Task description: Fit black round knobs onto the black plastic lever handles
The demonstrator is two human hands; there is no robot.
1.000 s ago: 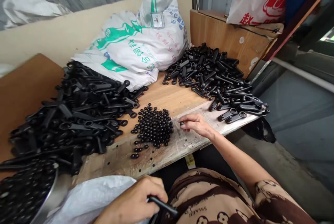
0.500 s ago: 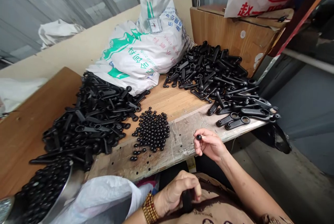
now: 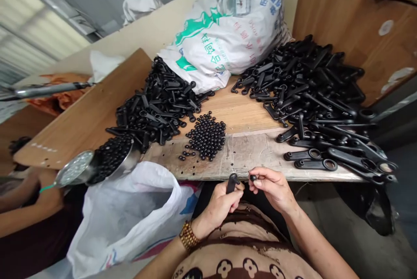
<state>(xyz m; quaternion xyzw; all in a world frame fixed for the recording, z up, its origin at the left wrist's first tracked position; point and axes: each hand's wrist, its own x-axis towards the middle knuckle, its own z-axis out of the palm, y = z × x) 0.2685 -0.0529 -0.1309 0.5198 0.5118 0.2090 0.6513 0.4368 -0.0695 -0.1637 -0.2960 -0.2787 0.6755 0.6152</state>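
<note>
1 black lever, clasped in the left hand's grip, and 1 black ball, pinched in the right hand's grip, just apart at the worktop's near edge. Open surface separates the ball heap from the right lever pile. The lever's lower end is hidden; a neighbouring person is cut off. Since 0.5 s ago, the left hand has risen nearer the ball.

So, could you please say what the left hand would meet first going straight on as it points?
Probably the right hand, pinching a small black ball, though the depth is hard to judge.
</note>
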